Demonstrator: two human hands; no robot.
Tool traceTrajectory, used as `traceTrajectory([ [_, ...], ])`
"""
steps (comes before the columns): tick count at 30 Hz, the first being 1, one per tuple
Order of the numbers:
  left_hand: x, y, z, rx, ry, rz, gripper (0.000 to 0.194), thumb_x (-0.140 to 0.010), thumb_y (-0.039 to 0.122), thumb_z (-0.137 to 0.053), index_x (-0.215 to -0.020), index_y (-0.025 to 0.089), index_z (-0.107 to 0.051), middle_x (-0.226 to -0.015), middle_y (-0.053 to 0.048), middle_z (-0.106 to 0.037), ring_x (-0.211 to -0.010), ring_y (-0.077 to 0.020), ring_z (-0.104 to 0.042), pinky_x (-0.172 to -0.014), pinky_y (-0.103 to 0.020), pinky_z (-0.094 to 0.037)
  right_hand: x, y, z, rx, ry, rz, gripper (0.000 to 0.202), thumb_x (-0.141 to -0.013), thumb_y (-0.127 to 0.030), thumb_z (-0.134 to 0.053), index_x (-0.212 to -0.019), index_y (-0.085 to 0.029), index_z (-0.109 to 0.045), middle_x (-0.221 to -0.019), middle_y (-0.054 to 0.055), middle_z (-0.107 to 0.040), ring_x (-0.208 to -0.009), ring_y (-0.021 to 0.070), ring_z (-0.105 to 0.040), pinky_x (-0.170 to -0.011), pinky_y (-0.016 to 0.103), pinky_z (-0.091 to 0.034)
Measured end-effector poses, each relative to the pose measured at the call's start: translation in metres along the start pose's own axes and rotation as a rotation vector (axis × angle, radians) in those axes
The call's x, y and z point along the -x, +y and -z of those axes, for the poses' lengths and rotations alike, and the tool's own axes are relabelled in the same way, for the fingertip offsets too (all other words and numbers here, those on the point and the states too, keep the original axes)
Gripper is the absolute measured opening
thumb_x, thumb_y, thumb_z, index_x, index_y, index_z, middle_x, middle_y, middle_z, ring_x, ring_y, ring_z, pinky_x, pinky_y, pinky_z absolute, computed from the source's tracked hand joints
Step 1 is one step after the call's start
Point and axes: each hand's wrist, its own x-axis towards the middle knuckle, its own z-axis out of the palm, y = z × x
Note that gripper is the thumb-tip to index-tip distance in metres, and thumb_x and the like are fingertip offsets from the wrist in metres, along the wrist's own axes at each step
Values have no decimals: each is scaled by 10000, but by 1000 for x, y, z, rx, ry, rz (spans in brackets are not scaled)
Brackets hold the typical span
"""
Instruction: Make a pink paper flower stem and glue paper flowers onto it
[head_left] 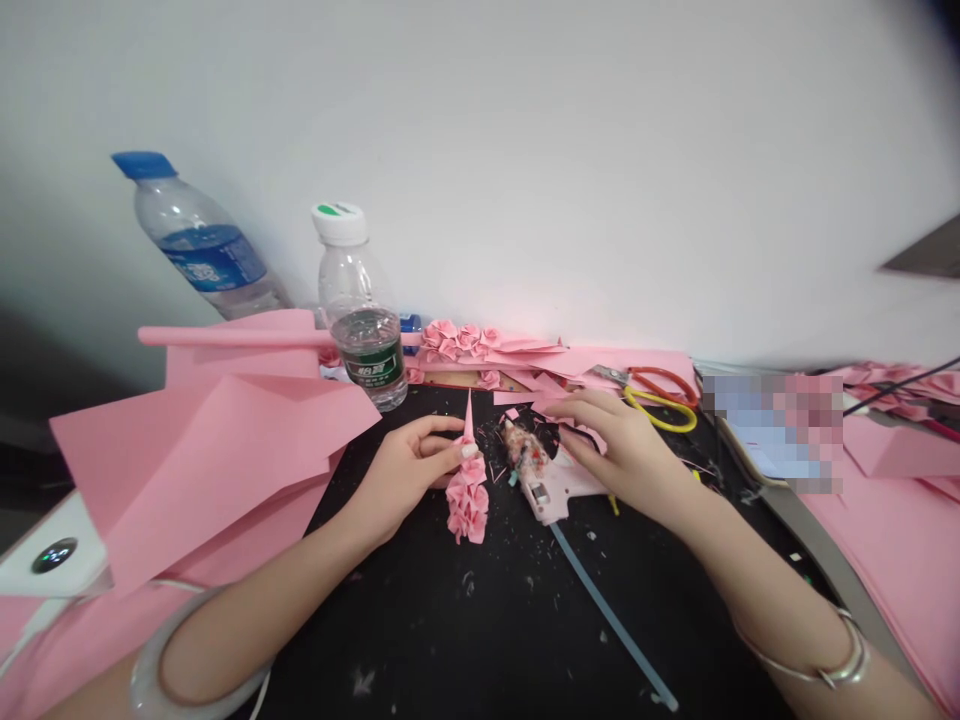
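A spray of folded pink paper flowers (468,505) with a pointed paper tip is pinched between the thumb and fingers of my left hand (420,455), flowers hanging toward me. To its right a pale pink glue gun (551,495) lies on the black tabletop. Its nozzle end is crusted with messy glue and bits, and a long translucent glue stick (611,605) sticks out of its back. My right hand (611,440) hovers over the glue gun and pink paper scraps, fingers apart and slightly curved. Part of the gun is hidden behind that hand.
Orange-and-yellow-handled scissors (660,400) lie behind my right hand. Two water bottles, one with a white cap (360,320) and one with a blue cap (206,245), stand back left. Pink paper sheets (225,450) cover the left side. A phone (772,430) lies at right.
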Motion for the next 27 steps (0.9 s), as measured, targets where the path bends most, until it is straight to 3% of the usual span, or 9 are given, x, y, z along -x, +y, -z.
traceTrajectory([
  [7, 0, 1, -1, -11, 32, 18, 416, -659, 317, -760, -995, 130, -602, -663, 17, -638, -550, -88, -576, -549, -196, -454, -91, -22, 12, 140, -48, 160, 193, -842, -128, -515, -920, -155, -690, -850, 59, -620, -734, 151, -575, -683, 275, -442],
  [12, -1, 5, -2, -94, 9, 82, 432, -669, 337, -747, -1013, 127, -591, -672, -2, -650, -537, -93, -575, -520, -193, -440, -139, -43, -20, 196, -213, 272, 171, -808, -131, -548, -818, -157, -717, -829, 68, -650, -759, 181, -597, -670, 274, -419],
  [18, -3, 1, -1, -122, -36, 75, 436, -686, 350, -732, -1033, 131, -585, -662, -8, -648, -528, -110, -571, -518, -215, -441, -158, -51, -71, 389, -320, 340, 165, -841, -108, -503, -874, -125, -663, -931, 134, -678, -878, 267, -629, -711, 342, -438],
  [27, -4, -1, 0, -132, -39, 72, 453, -672, 359, -740, -1039, 135, -598, -676, -16, -658, -533, -122, -587, -527, -232, -460, -164, -40, -95, 228, -281, 229, 189, -815, -64, -493, -738, -101, -662, -879, 167, -696, -921, 284, -627, -786, 399, -440],
])
